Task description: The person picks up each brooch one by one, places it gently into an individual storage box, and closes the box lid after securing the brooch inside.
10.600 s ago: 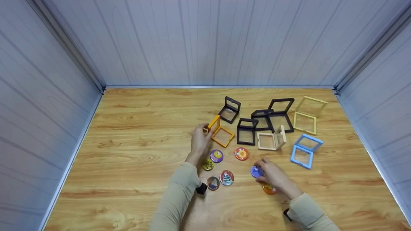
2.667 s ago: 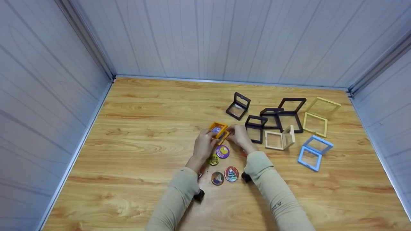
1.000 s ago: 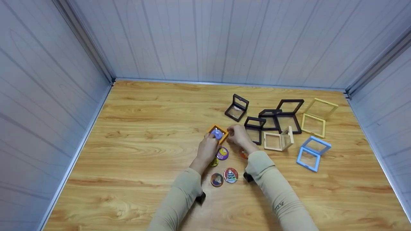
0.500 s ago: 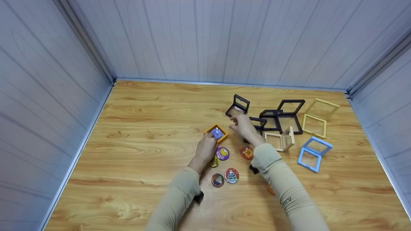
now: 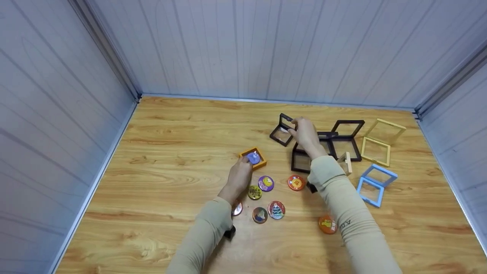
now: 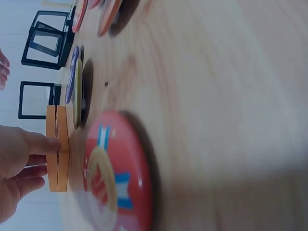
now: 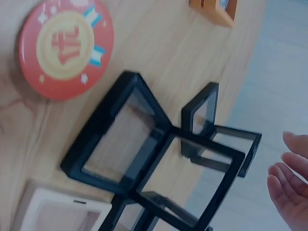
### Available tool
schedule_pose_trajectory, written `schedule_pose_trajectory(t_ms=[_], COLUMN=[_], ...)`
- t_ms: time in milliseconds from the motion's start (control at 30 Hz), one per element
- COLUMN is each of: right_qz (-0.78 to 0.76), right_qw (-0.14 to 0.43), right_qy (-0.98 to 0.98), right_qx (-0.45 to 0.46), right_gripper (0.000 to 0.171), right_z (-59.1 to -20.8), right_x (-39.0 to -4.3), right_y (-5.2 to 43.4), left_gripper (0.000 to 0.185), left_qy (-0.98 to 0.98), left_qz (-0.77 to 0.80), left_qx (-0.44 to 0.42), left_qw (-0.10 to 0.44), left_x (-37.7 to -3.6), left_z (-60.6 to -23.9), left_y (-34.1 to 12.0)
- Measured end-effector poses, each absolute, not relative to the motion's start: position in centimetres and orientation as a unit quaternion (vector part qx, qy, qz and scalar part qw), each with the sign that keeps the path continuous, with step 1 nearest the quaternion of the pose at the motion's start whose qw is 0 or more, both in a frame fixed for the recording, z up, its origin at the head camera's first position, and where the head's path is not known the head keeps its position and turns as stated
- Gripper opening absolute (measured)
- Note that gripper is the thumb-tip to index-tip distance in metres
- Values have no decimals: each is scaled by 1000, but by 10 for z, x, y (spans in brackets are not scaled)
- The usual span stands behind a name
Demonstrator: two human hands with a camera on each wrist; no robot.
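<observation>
My left hand (image 5: 239, 174) holds the near-left corner of a small orange display frame (image 5: 260, 164), which is folded together. Inside it a blue-purple button badge (image 5: 253, 157) shows through the clear film. In the left wrist view a digit lies along the seam of the orange frame (image 6: 62, 166), with other fingers beside it. My right hand (image 5: 307, 137) is raised among the black frames, close to the small unfolded black frame (image 5: 280, 136). Its fingers (image 7: 279, 180) are loosely bent in the right wrist view, apart from the frames and with nothing between them.
More frames stand unfolded at right: black (image 5: 302, 161), cream (image 5: 345, 163), yellow (image 5: 376, 150) and blue (image 5: 371, 192). Several button badges lie nearer: purple (image 5: 266, 183), green-yellow (image 5: 255, 192), tree-patterned (image 5: 276, 210) and orange (image 5: 328, 224). One red badge (image 5: 237, 208) is partly under my left wrist.
The orange frame has gone from unfolded to folded, with the blue-purple badge now inside. My right hand has left it and moved right and away to the black frames; my left stays there.
</observation>
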State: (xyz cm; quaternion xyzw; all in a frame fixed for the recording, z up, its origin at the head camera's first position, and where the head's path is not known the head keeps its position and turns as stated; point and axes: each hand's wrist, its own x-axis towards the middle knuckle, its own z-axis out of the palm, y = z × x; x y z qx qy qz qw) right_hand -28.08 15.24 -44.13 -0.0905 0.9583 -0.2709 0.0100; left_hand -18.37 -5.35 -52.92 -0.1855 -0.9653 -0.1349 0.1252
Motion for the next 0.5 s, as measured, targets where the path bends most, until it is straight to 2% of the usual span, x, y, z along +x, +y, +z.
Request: schedule_pose_trajectory(t_ms=[267,500], right_qz=[-258,-247], right_qw=[11,31], right_qy=[964,967], right_qx=[-68,-58], right_gripper=[38,48], right_z=[-440,-443], right_x=[-294,-304], right_y=[158,162], left_gripper=[13,25], left_qy=[-968,-964], left_qz=[-103,-191], left_qx=[-198,-177], left_qw=[115,62], left_x=[-186,-189], left_z=[-528,-527], left_y=[-64,-77])
